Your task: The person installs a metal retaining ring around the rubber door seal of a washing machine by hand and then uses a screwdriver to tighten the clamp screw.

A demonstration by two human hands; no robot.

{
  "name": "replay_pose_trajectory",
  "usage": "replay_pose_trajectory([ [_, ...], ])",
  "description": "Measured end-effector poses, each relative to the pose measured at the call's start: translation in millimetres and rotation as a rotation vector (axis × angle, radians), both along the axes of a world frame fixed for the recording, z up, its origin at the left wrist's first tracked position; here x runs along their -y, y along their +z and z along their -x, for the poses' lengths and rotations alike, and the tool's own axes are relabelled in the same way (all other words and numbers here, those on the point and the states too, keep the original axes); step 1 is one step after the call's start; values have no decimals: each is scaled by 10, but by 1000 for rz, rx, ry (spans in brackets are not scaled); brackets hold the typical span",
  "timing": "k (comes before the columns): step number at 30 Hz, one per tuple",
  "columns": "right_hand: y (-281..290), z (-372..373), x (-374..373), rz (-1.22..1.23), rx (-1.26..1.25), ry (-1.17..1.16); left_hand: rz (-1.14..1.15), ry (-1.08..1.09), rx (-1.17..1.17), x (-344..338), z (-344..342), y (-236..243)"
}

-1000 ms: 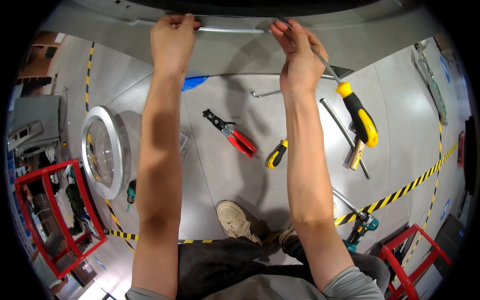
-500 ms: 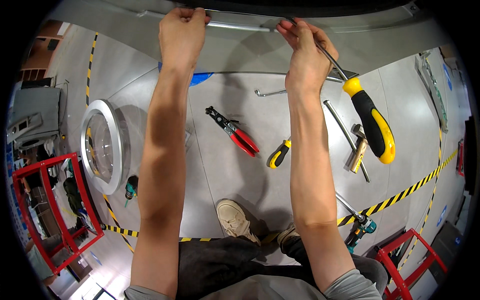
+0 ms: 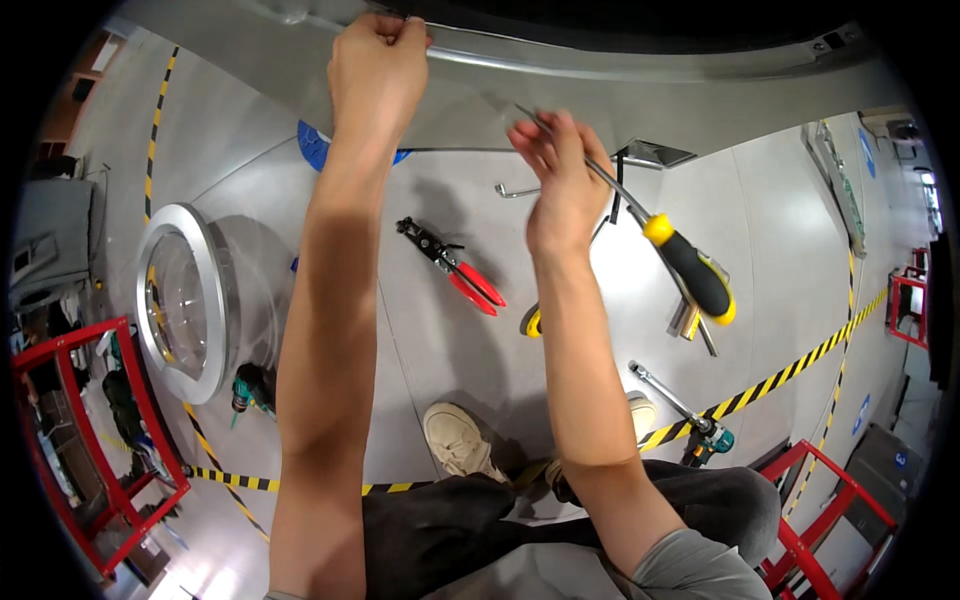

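Observation:
A curved grey metal panel (image 3: 490, 85) with a bright ridge and a dark rim runs across the top. My left hand (image 3: 378, 70) is closed at the rim, pinching something too small to make out at its fingertips. Lower and to the right, my right hand (image 3: 565, 175) has its fingers loosely curled around the shaft of a long screwdriver with a black and yellow handle (image 3: 697, 278). The screwdriver's tip is in front of the panel, apparently clear of the rim.
On the tiled floor lie red-handled pliers (image 3: 477, 288), a small screwdriver (image 3: 532, 322), a hammer (image 3: 690, 321), rods, a round silver-rimmed door (image 3: 211, 300) and two drills (image 3: 250, 390) (image 3: 710, 440). Red frames (image 3: 55, 355) stand either side, with striped tape (image 3: 760, 390).
My right hand and the screwdriver have moved down and left, away from the rim. My left hand has shifted slightly right and stays at the rim.

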State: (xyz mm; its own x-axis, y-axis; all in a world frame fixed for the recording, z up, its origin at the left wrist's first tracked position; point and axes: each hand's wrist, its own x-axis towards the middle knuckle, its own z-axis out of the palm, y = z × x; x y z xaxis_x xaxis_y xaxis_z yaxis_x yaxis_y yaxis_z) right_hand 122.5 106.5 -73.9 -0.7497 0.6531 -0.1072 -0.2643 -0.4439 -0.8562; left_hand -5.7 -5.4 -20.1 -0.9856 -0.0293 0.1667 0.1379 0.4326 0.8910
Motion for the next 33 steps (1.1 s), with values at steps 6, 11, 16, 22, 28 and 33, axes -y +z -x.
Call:
replay_pose_trajectory([
  [6, -1196, -884, -371, 435, 304, 49, -2, 3, 16, -9, 10, 5],
  [11, -1638, -1548, -468, 449, 564, 42, -38, -9, 65, -1, -31, 41],
  [16, -1743, -1825, -639, 449, 637, 54, -37, 72, 38, -22, -27, 30],
  [22, -1912, -2008, -674, 487, 692, 8, -13, 62, 17, -67, -45, 13],
  [28, -1922, -2161, -708, -142, 1118, -209, -48, 64, 68, -62, -46, 23],
  [33, -651, -913, -589, -222, 462, -46, -102, 80, 87, -38, -66, -6],
])
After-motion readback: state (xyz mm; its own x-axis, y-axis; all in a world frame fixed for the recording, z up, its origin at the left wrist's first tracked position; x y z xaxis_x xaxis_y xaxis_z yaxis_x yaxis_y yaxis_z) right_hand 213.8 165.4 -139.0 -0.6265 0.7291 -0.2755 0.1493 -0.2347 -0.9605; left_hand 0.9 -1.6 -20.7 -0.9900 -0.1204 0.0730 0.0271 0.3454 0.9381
